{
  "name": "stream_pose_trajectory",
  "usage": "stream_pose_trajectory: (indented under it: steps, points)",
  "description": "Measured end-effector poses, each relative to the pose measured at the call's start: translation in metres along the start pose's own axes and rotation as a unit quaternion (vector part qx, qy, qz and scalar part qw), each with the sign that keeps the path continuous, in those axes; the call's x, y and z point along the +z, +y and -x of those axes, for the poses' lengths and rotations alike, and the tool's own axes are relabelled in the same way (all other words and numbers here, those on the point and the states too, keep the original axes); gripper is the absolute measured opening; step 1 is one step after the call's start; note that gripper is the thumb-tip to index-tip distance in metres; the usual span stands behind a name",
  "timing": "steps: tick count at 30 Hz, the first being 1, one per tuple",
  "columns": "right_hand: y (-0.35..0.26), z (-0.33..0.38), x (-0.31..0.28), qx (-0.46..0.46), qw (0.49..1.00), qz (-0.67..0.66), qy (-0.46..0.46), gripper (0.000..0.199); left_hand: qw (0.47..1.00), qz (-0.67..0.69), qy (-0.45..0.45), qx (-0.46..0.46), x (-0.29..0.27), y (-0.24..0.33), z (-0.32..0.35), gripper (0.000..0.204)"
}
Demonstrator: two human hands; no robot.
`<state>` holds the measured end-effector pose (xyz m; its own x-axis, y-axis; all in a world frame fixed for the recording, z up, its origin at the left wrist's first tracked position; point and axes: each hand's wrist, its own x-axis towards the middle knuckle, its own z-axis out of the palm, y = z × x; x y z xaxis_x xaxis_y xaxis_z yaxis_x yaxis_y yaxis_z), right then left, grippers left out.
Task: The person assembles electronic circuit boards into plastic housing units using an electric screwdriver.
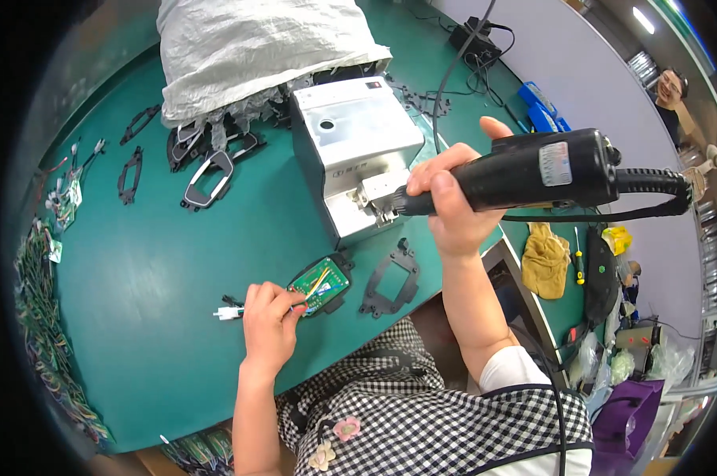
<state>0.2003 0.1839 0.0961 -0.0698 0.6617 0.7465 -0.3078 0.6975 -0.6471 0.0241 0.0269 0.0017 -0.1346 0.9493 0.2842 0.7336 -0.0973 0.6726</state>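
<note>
My right hand (454,210) is wrapped round a black electric screwdriver (517,170), held raised and nearly level, its thumb sticking up. The driver's tip end is at the front of a silver screw feeder (358,127), by the small metal outlet. My left hand (270,321) pinches thin wires (317,283) at the edge of a green circuit board (336,276), which lies in a black housing on the table. From beneath that hand a white connector (229,313) sticks out to the left. To the right of the board lies an empty black frame (404,259).
A white sack (255,55) with black and silver frames (196,198) spilling out stands behind. Wire bundles (41,309) line the left edge. Blue bins (542,107), a tan glove (545,262) and a yellow-handled screwdriver (579,270) lie right. Another person (672,103) is far right.
</note>
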Motion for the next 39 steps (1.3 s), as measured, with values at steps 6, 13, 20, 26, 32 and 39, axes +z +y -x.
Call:
stream_pose_trajectory:
  steps: [6, 13, 20, 26, 32, 39]
  points:
    - [0.011, 0.002, -0.002, 0.067, 0.992, -0.105, 0.009, 0.06, 1.0, 0.006, 0.002, 0.005, 0.0, -0.001, 0.0, 0.016]
    - [0.001, -0.007, 0.005, 0.142, 0.986, -0.026, -0.089, 0.06, 0.999, 0.038, -0.013, 0.01, -0.005, 0.002, 0.0, 0.016]
    - [-0.033, 0.044, 0.016, 0.156, 0.966, -0.205, 0.032, 0.067, 1.0, 0.013, 0.007, -0.003, 0.002, -0.008, 0.002, 0.014]
    - [-0.027, 0.094, 0.057, 0.181, 0.971, -0.131, -0.082, 0.069, 0.999, 0.025, 0.027, 0.005, 0.006, -0.011, -0.002, 0.012]
    - [-0.015, 0.101, 0.065, 0.168, 0.975, -0.093, -0.11, 0.068, 0.999, 0.029, 0.029, 0.001, 0.007, -0.011, 0.0, 0.013]
    - [-0.004, 0.089, 0.066, 0.055, 0.953, 0.026, -0.297, 0.056, 0.999, 0.021, 0.043, 0.013, 0.008, -0.014, -0.001, 0.012]
